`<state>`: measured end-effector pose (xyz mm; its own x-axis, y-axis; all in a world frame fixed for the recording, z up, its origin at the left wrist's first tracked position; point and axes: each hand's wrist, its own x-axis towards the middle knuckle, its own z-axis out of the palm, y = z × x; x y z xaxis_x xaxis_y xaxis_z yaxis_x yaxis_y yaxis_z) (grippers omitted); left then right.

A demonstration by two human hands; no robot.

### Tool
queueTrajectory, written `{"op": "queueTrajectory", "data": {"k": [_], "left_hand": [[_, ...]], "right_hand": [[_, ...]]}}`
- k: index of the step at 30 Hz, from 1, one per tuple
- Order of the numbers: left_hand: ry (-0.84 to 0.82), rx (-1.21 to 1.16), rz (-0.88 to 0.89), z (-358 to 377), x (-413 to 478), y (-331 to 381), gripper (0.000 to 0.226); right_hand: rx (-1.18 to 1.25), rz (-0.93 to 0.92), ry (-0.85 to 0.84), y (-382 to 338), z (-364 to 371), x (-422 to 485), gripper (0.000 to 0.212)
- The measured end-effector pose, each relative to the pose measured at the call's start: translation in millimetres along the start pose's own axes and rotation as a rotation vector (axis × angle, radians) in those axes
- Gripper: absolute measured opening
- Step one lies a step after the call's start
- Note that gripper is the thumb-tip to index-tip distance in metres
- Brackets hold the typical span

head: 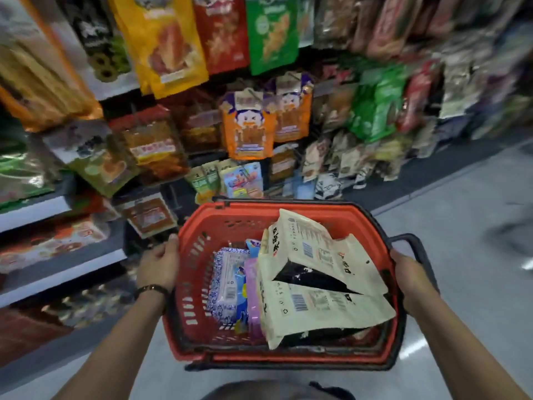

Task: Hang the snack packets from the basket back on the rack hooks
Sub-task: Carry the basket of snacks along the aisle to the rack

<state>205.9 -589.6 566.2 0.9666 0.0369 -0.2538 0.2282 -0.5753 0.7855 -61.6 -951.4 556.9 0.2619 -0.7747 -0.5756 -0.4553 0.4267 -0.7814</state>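
Observation:
I hold a red plastic basket (202, 226) in front of me, low in the view. My left hand (158, 262) grips its left rim, and my right hand (411, 280) grips its right rim beside a dark handle (415, 245). Inside lie two cream snack packets (317, 284) with black patches and barcodes, stacked on the right. A blue-and-white patterned packet (227, 284) and a pink packet (252, 298) stand at the left. Beyond the basket rises the rack of hanging packets, with orange cartoon-figure packets (249, 125) at its middle.
Yellow (164, 44), red (222, 30) and green packets (272, 30) hang high on the rack. Shelves (57, 209) with more packets run along the left. Grey floor (461, 197) stretches to the right, where a blurred figure (510, 232) passes.

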Motion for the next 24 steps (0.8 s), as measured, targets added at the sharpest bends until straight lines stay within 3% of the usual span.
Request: {"op": "queueTrajectory", "data": {"k": [4, 10, 14, 18, 24], "left_hand": [[-0.135, 0.012, 0.059, 110, -31, 82, 0.05], [-0.292, 0.16, 0.223, 272, -48, 185, 0.071], [-0.396, 0.154, 0.323, 394, -60, 256, 0.066], [-0.533, 0.183, 0.405, 509, -73, 329, 0.066], [-0.642, 0.212, 0.52, 663, -104, 437, 0.063]], "right_hand": [[0.109, 0.043, 0.092, 8, -111, 71, 0.045], [0.208, 0.123, 0.26, -8, -236, 132, 0.048], [0.29, 0.183, 0.391, -20, -307, 188, 0.049], [0.327, 0.224, 0.521, -70, -357, 214, 0.033], [0.369, 0.235, 0.679, -113, -450, 282, 0.034]]}}
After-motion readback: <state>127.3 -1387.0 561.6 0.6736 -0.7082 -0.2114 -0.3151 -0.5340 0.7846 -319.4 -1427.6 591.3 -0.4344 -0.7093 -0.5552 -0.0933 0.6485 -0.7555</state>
